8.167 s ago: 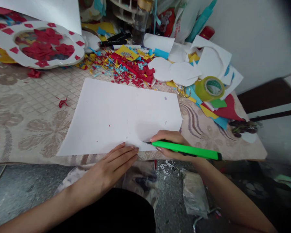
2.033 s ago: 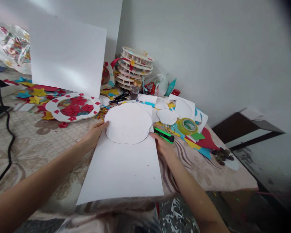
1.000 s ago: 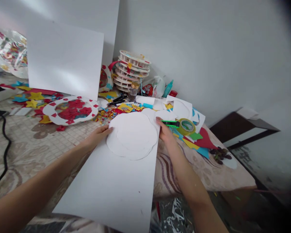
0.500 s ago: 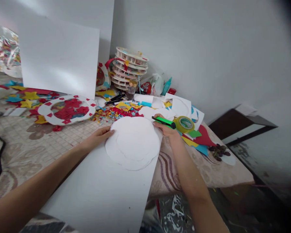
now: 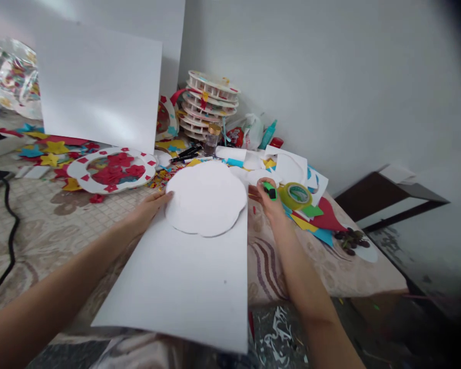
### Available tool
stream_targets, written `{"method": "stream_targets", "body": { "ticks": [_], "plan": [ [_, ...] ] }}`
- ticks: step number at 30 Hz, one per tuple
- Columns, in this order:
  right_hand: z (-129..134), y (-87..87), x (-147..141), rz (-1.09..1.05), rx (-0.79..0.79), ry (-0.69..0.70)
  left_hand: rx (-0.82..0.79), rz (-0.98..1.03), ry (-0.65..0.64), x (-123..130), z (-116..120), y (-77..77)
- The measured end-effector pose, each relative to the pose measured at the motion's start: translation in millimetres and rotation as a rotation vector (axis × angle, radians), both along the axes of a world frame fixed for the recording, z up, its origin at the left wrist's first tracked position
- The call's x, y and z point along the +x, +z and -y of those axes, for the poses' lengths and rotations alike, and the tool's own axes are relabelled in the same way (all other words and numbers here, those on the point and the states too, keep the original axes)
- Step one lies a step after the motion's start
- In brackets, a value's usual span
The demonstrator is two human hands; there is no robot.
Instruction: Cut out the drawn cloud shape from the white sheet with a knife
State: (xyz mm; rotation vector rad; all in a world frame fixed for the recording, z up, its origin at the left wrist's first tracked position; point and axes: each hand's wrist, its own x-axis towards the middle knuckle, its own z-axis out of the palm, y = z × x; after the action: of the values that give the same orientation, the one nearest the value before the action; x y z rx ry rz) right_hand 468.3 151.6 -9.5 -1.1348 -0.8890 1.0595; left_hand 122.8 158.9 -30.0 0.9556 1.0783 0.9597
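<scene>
My left hand [image 5: 153,206] pinches the left edge of a white scalloped cutout [image 5: 205,200], thumb on top and fingers hidden underneath. That cutout lies over the far end of a white sheet [image 5: 188,277], which reaches toward me past the table edge. In my right hand [image 5: 267,201] is a green utility knife [image 5: 270,190], its black end facing me; its blade is hidden. The right hand is just beside the sheet's right edge, fingers curled, apart from the cutout.
A roll of yellow tape [image 5: 296,196] lies right of my right hand, near coloured scraps and grapes [image 5: 352,241]. A decorated white ring [image 5: 113,170] is at left. Behind are stacked round frames [image 5: 211,105], a glass jar [image 5: 212,139] and a large white board [image 5: 100,87].
The cutout now sits squarer over the sheet, hiding the drawn outline seen before. My right hand has drawn off its edge to the right, and the knife has turned to point away.
</scene>
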Motion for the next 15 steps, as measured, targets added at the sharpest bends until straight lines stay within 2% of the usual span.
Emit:
{"method": "stream_targets", "body": {
  "ticks": [2, 4, 11, 15],
  "plan": [
    [3.4, 1.2, -5.4, 0.008, 0.020, -0.051, -0.041, 0.038, 0.056, -0.8, -4.0, 0.7],
    [7.7, 2.1, -13.0, 0.014, 0.005, -0.038, -0.045, 0.078, 0.117, -1.2, -6.6, 2.3],
    [31.3, 6.1, -47.3, -0.026, -0.132, 0.301, -0.015, 0.146, 0.269, -3.0, -8.2, 4.1],
    [39.3, 10.4, -56.5, -0.042, -0.138, 0.356, -0.034, 0.141, 0.294, -6.0, -10.9, 1.6]
  ]
}}
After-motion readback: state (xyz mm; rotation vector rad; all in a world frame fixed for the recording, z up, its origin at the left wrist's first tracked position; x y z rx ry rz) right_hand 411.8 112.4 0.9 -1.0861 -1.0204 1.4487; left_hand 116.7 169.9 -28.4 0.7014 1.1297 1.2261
